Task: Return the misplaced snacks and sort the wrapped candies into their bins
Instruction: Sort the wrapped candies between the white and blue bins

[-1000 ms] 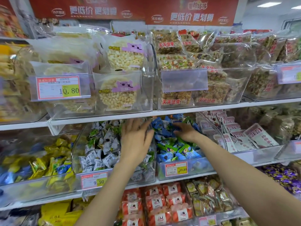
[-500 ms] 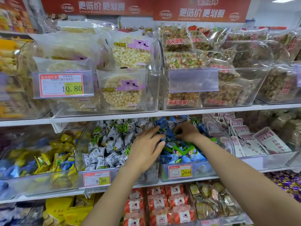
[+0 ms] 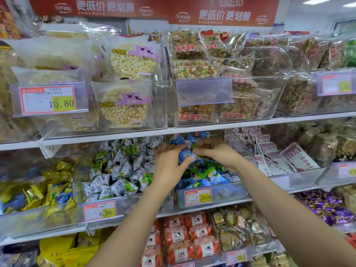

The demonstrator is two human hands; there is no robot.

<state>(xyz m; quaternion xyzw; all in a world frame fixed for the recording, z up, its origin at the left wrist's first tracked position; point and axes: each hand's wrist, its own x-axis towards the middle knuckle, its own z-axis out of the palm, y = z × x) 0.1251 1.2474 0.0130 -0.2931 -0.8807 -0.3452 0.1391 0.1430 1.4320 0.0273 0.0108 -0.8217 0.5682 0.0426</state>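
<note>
Reaching into blue-candy bin (image 3: 227, 191): right hand (image 3: 218, 154) pinching wrapped candy (image 3: 193, 146); left hand (image 3: 168, 163) grip unclear, blurred.

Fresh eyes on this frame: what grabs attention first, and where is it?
Two bare forearms converge mid-frame. The left hand and right hand meet over the blue and green candies in the middle-shelf bin tagged 29.80, though blur hides what either holds. On the shelf above, the rice cake packs with purple bear labels stand out, under a red banner across the top.
</note>
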